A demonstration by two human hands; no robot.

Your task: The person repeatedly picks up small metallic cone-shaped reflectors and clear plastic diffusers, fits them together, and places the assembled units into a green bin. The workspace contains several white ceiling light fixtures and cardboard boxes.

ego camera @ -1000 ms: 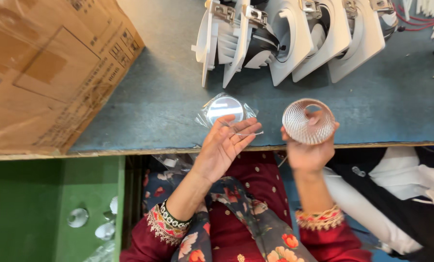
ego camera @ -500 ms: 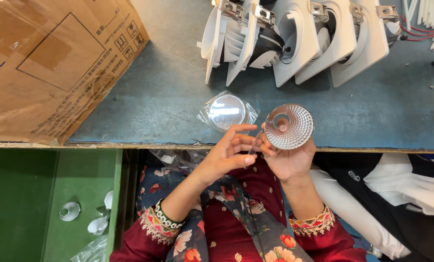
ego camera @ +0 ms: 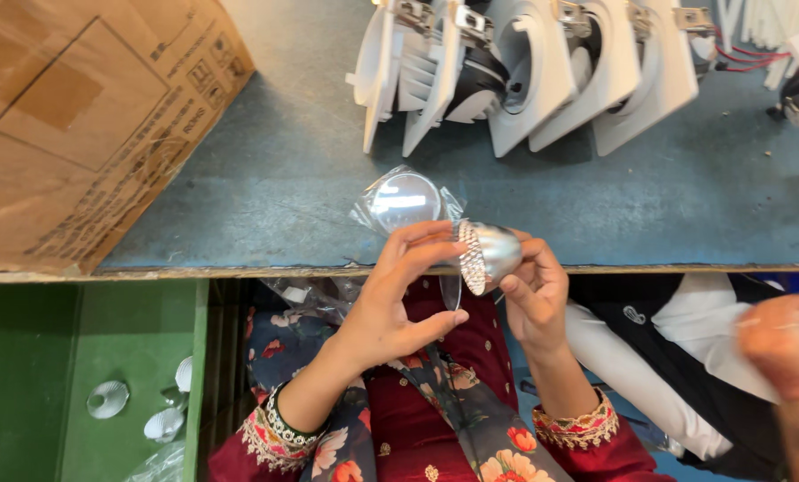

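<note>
Nearby, white fixtures (ego camera: 542, 76) stand behind the bagged lens (ego camera: 404, 201).

White square lamp housings (ego camera: 542, 76): five, at 12 o'clock
Silver reflectors: one held (ego camera: 487, 256), one bagged (ego camera: 404, 201), three at 8 o'clock (ego camera: 108, 398)
Cardboard boxes (ego camera: 78, 116): one, at 10 o'clock

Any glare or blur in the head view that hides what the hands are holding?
Head view: bright glare on the bagged clear lens; the reflector cup between left hand and right hand is sharp; another person's hand at the right edge is motion-blurred.
</note>
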